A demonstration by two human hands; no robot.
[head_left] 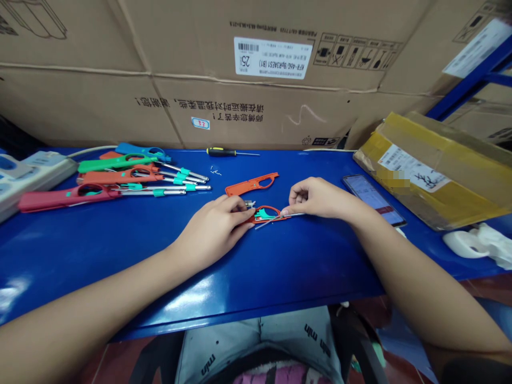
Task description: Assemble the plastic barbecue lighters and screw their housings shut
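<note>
On the blue table in front of me lies an opened lighter's orange half shell (276, 218), with a teal trigger (262, 214) inside it. My left hand (218, 220) grips the shell's left end, its fingers hiding much of that part. A small metal piece (249, 204) shows by its fingertips. My right hand (316, 196) has thumb and finger pinched at the shell's right end, on a thin silvery rod (295, 215). A thin, pale strip (262, 225) slants across the shell's lower edge. Just behind rests the other orange half shell (252, 184), apart from both hands.
Several long-nosed lighters (120, 173) lie at the left beside a white power strip (36, 176). A black and yellow screwdriver (222, 152) and tiny screws (216, 170) sit at the back. A phone (374, 200) and a taped box (432, 165) stand right; large cartons (192, 48) wall the rear.
</note>
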